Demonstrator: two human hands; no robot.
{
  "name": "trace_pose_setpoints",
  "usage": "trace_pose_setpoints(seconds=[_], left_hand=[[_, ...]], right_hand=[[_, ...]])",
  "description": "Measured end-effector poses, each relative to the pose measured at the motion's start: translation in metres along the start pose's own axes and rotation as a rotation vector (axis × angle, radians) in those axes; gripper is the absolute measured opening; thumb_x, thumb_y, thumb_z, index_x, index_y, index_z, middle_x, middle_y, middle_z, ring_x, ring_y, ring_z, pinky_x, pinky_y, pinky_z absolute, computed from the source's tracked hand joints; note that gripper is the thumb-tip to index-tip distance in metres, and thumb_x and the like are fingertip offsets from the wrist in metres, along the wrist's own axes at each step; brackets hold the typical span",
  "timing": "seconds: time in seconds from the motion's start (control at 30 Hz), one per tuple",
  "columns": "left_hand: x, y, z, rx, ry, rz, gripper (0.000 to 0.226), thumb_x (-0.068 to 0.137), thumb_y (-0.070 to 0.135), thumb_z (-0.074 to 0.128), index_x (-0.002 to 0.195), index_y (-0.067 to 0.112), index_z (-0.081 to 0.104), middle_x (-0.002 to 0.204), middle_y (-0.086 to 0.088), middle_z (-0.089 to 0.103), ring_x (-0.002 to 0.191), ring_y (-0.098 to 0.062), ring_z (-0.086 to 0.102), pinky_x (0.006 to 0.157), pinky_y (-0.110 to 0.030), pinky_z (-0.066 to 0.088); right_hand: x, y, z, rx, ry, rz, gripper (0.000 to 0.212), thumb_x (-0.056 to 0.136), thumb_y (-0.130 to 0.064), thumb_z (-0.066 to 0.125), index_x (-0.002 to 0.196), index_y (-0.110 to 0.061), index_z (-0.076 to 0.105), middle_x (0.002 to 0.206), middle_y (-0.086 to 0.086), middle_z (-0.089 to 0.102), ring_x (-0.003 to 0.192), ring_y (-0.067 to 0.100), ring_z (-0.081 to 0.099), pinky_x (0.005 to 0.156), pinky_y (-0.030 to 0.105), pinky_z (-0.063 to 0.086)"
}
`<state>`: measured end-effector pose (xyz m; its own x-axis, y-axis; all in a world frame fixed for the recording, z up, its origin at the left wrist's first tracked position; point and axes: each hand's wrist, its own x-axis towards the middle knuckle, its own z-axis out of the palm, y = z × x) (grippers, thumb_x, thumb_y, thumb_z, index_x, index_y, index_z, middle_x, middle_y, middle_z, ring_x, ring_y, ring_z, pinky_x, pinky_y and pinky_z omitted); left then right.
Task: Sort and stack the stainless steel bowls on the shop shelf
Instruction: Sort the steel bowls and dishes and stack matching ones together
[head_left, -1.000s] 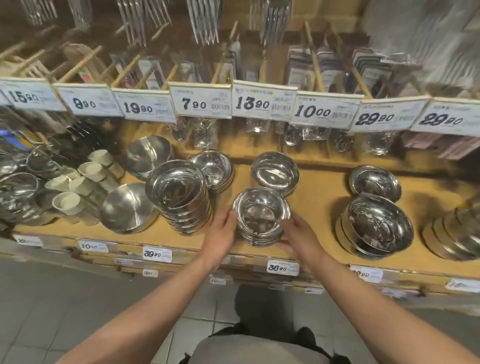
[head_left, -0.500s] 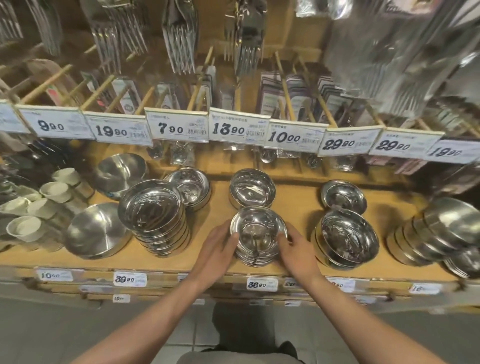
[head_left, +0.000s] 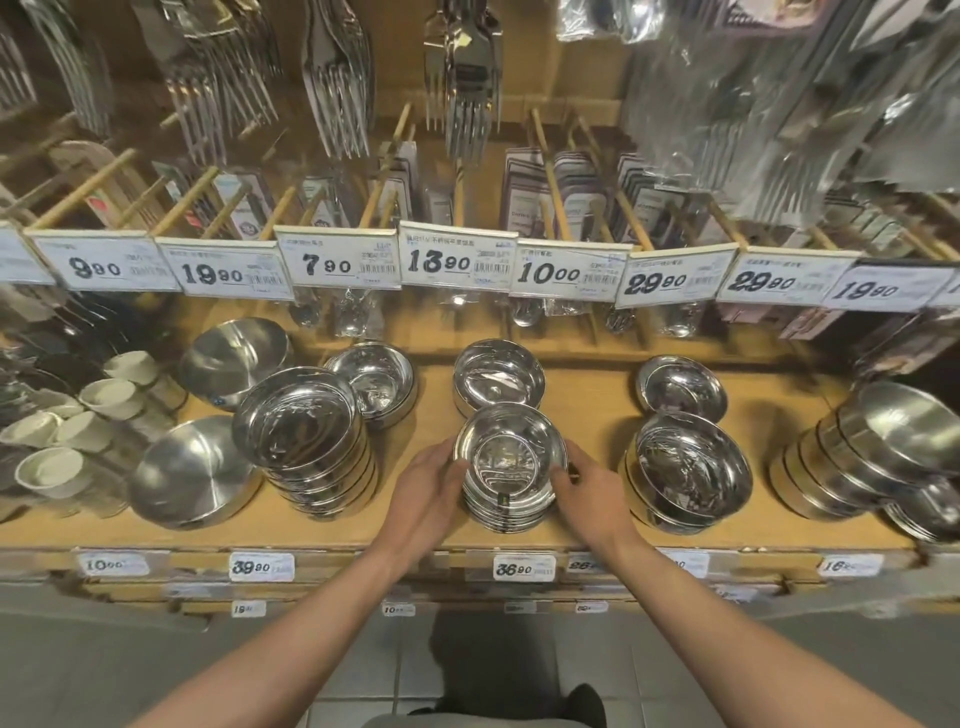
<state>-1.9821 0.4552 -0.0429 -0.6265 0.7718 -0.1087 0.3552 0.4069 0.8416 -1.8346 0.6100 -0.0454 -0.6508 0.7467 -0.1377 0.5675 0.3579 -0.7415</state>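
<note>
A stack of several small steel bowls (head_left: 510, 462) stands near the front edge of the wooden shelf (head_left: 587, 395). My left hand (head_left: 428, 491) grips the stack's left side and my right hand (head_left: 589, 488) grips its right side. Behind it sits another small steel bowl stack (head_left: 498, 375). A taller stack of wider bowls (head_left: 304, 441) stands to the left, with a smaller bowl stack (head_left: 374, 382) behind it. To the right are a large bowl stack (head_left: 688, 470) and a small bowl (head_left: 680, 387).
Matte steel bowls (head_left: 192, 473) and white cups (head_left: 111, 397) fill the shelf's left end. Tilted steel bowls (head_left: 883, 447) lie at the right end. Price tags (head_left: 456, 261) and hanging forks (head_left: 462, 78) overhang the back. Shelf-edge labels (head_left: 522, 569) run along the front.
The view has shifted so the shelf sits lower and closer. Both hands have stayed on the sides of the small bowl stack, which keeps its place near the shelf's front.
</note>
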Motion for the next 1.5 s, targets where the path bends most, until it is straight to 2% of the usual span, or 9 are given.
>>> trace_pose_setpoints(seconds=[0.1, 0.3, 0.7, 0.87, 1.0, 1.17, 1.3, 1.4, 1.5], left_hand=[[0.002, 0.008, -0.003, 0.041, 0.086, 0.029, 0.029, 0.105, 0.014, 0.047, 0.122, 0.021, 0.070, 0.105, 0.011, 0.065, 0.092, 0.010, 0.052, 0.082, 0.005, 0.031], [0.016, 0.018, -0.004, 0.031, 0.103, -0.106, 0.021, 0.098, 0.012, 0.056, 0.091, 0.015, 0.076, 0.079, -0.005, 0.072, 0.052, -0.011, 0.048, 0.056, -0.032, 0.046], [0.015, 0.020, -0.008, 0.040, 0.092, -0.187, 0.022, 0.092, 0.012, 0.057, 0.085, -0.002, 0.072, 0.081, -0.021, 0.070, 0.063, -0.015, 0.045, 0.059, -0.026, 0.034], [0.013, 0.019, -0.015, -0.008, 0.162, -0.179, 0.013, 0.098, 0.021, 0.055, 0.090, 0.029, 0.062, 0.077, 0.022, 0.061, 0.072, 0.001, 0.056, 0.059, -0.005, 0.038], [0.028, 0.015, -0.021, -0.083, 0.292, -0.273, 0.023, 0.099, 0.026, 0.056, 0.113, 0.010, 0.065, 0.099, 0.001, 0.068, 0.092, -0.021, 0.062, 0.081, -0.031, 0.049], [0.056, 0.021, -0.026, -0.013, 0.345, -0.290, 0.021, 0.098, 0.011, 0.052, 0.110, 0.004, 0.068, 0.086, 0.006, 0.063, 0.093, -0.023, 0.065, 0.073, -0.019, 0.042], [0.060, 0.037, -0.025, 0.009, 0.319, -0.329, 0.024, 0.098, 0.008, 0.052, 0.118, 0.009, 0.065, 0.109, -0.005, 0.069, 0.093, -0.014, 0.060, 0.094, -0.030, 0.045], [0.042, 0.054, -0.024, -0.037, 0.346, -0.319, 0.035, 0.099, 0.010, 0.054, 0.133, 0.012, 0.061, 0.129, -0.001, 0.066, 0.112, -0.014, 0.061, 0.104, -0.031, 0.043], [0.020, 0.067, -0.031, -0.038, 0.385, -0.295, 0.038, 0.098, 0.016, 0.057, 0.136, 0.019, 0.061, 0.130, 0.002, 0.067, 0.112, -0.014, 0.064, 0.100, -0.029, 0.050]], right_hand=[[0.005, -0.001, 0.000, -0.101, 0.014, -0.008, 0.024, 0.099, -0.011, 0.052, 0.116, -0.009, 0.068, 0.072, 0.010, 0.065, 0.067, 0.028, 0.054, 0.065, 0.037, 0.047], [0.013, -0.011, -0.008, -0.228, -0.025, 0.049, 0.025, 0.101, -0.018, 0.053, 0.084, -0.004, 0.065, 0.069, 0.010, 0.059, 0.071, 0.024, 0.048, 0.067, 0.036, 0.047], [0.012, -0.018, -0.015, -0.224, -0.068, 0.108, 0.019, 0.094, -0.016, 0.058, 0.082, -0.006, 0.068, 0.063, 0.003, 0.060, 0.054, 0.015, 0.049, 0.049, 0.020, 0.039], [0.010, -0.022, -0.031, -0.164, -0.024, 0.105, 0.034, 0.098, -0.025, 0.059, 0.124, -0.003, 0.066, 0.077, 0.008, 0.074, 0.065, 0.020, 0.061, 0.067, 0.030, 0.048], [0.015, -0.028, -0.053, -0.108, 0.040, 0.077, 0.042, 0.098, -0.023, 0.058, 0.137, -0.008, 0.060, 0.094, 0.007, 0.074, 0.077, 0.023, 0.069, 0.077, 0.031, 0.049], [0.030, -0.037, -0.069, -0.048, 0.061, 0.016, 0.036, 0.098, -0.020, 0.056, 0.132, -0.014, 0.065, 0.112, 0.007, 0.073, 0.087, 0.026, 0.073, 0.085, 0.037, 0.055], [0.046, -0.054, -0.068, 0.044, -0.032, -0.062, 0.022, 0.100, -0.025, 0.057, 0.116, -0.032, 0.070, 0.101, -0.007, 0.073, 0.084, 0.023, 0.073, 0.081, 0.037, 0.058], [0.066, -0.070, -0.054, 0.009, -0.145, -0.139, 0.024, 0.101, -0.020, 0.055, 0.119, -0.017, 0.072, 0.097, 0.007, 0.077, 0.072, 0.014, 0.065, 0.068, 0.025, 0.049], [0.089, -0.091, -0.030, 0.074, -0.268, -0.158, 0.031, 0.100, -0.014, 0.057, 0.129, -0.009, 0.066, 0.123, 0.011, 0.069, 0.101, 0.021, 0.067, 0.095, 0.033, 0.053]])
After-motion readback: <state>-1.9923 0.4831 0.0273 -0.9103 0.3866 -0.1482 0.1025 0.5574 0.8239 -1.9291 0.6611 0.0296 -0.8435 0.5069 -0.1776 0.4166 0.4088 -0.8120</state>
